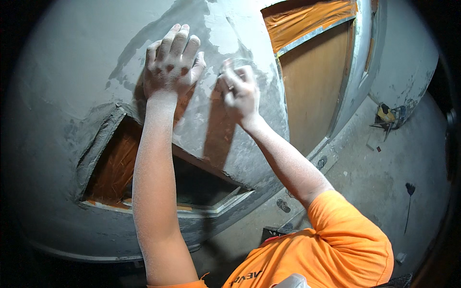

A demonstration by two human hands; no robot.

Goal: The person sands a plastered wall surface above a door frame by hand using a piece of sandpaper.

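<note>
My left hand (173, 66) lies flat against a grey plastered wall (72, 64), fingers a little apart and nothing visible in it. Pale dust coats the hand and forearm. To its right, my right hand (240, 90) is at the same wall with fingers curled, over a patch of white skim coat (230, 36) and darker grey plaster. Motion blurs the fingertips, so whether they hold something small is unclear. Below both hands is a window opening (212, 180) with a rough plaster edge and orange plastic sheeting (111, 165) inside.
A brown door panel (313, 82) stands right of the wall patch, with orange plastic sheeting (313, 21) above it. On the concrete floor (360, 176) are sandals (283, 205), a dark long-handled broom-like tool (410, 189) and a cluttered stand with a yellow item (386, 114).
</note>
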